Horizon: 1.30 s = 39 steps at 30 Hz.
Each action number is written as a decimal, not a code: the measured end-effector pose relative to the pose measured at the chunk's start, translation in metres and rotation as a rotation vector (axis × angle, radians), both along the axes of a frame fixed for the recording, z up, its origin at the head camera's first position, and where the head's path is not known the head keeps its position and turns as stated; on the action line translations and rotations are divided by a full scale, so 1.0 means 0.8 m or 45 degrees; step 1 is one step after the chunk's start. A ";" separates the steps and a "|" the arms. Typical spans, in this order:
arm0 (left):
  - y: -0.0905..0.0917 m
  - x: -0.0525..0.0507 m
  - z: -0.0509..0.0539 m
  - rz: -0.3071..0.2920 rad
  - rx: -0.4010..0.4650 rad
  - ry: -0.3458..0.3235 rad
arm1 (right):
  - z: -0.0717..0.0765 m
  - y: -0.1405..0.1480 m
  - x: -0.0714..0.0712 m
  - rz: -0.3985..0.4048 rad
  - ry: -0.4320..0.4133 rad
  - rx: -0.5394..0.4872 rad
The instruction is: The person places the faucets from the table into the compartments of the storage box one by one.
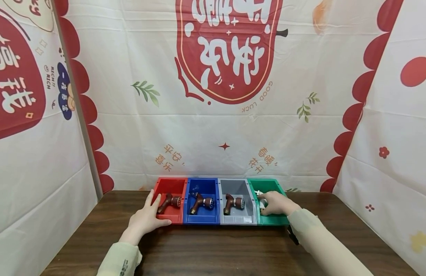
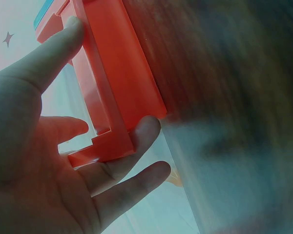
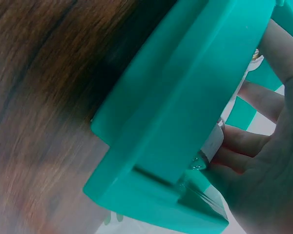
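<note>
My left hand point(image 1: 145, 219) rests at the front left corner of the red bin point(image 1: 172, 182), thumb on the front edge and fingers spread about the side wall. In the left wrist view those fingers are fairly straight. My right hand point(image 1: 276, 203) reaches into the green bin point(image 1: 273, 219), its fingers curled on a white tap-like fitting point(image 1: 262, 204) with metal parts, mostly hidden by the hand and bin wall. A brown tap point(image 1: 168, 202) with a round knob lies in the red bin. Similar brown taps lie in the blue bin point(image 1: 201, 219) and grey bin point(image 1: 238, 219).
The bins stand joined in a row on a dark wooden table point(image 1: 213, 249), near its back edge. Behind and beside it hangs a white printed cloth point(image 1: 213, 130). A dark object point(image 1: 293, 235) shows under the right wrist.
</note>
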<state>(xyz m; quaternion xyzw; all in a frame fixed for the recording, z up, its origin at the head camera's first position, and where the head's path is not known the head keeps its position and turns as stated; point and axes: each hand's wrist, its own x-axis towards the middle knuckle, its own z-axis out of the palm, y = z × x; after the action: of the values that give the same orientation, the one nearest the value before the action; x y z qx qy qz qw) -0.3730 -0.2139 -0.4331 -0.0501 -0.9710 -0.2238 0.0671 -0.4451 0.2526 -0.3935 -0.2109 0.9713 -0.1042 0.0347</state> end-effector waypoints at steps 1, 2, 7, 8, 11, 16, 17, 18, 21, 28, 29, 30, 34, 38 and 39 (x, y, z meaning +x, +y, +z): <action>0.000 0.000 0.000 0.000 0.001 -0.002 | -0.001 0.000 0.000 0.001 0.000 -0.002; 0.000 0.000 0.001 0.000 0.001 -0.003 | -0.002 0.000 -0.001 0.002 0.001 -0.003; 0.001 0.001 0.002 0.004 -0.001 -0.015 | -0.006 0.001 -0.004 0.009 -0.009 -0.016; 0.001 0.001 0.002 0.005 -0.002 -0.016 | -0.006 0.000 -0.004 0.007 -0.011 -0.014; 0.001 0.002 0.002 0.006 -0.001 -0.014 | -0.007 -0.001 -0.005 -0.005 -0.020 -0.013; 0.001 0.000 0.003 0.011 0.000 -0.012 | -0.007 -0.002 -0.006 -0.020 -0.034 -0.024; 0.001 0.000 0.003 0.011 0.001 -0.013 | -0.007 -0.003 -0.006 -0.026 -0.038 -0.025; 0.002 0.000 0.003 0.013 0.001 -0.015 | -0.007 -0.003 -0.006 -0.030 -0.041 -0.025; 0.002 0.000 0.003 0.011 0.004 -0.014 | -0.009 -0.003 -0.005 -0.044 -0.054 -0.032; 0.003 0.002 0.006 0.012 0.008 -0.010 | -0.009 -0.005 -0.004 -0.068 -0.063 -0.038; 0.003 0.002 0.005 0.014 0.011 -0.009 | -0.009 -0.005 -0.004 -0.069 -0.063 -0.039; 0.003 0.002 0.006 0.016 0.012 -0.010 | -0.009 -0.005 -0.004 -0.069 -0.061 -0.038; 0.004 0.003 0.004 0.022 0.012 -0.008 | -0.012 -0.005 -0.007 -0.063 -0.059 -0.034; 0.003 0.001 0.002 0.025 -0.001 0.003 | -0.015 -0.005 -0.010 -0.056 -0.051 -0.026; 0.003 0.001 0.002 0.026 -0.005 0.008 | -0.015 -0.005 -0.010 -0.054 -0.048 -0.026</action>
<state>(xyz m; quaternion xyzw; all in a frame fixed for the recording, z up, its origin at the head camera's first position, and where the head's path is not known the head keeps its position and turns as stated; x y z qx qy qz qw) -0.3724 -0.2115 -0.4312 -0.0410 -0.9717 -0.2211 0.0725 -0.4531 0.2486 -0.4056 -0.1887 0.9736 -0.1188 0.0485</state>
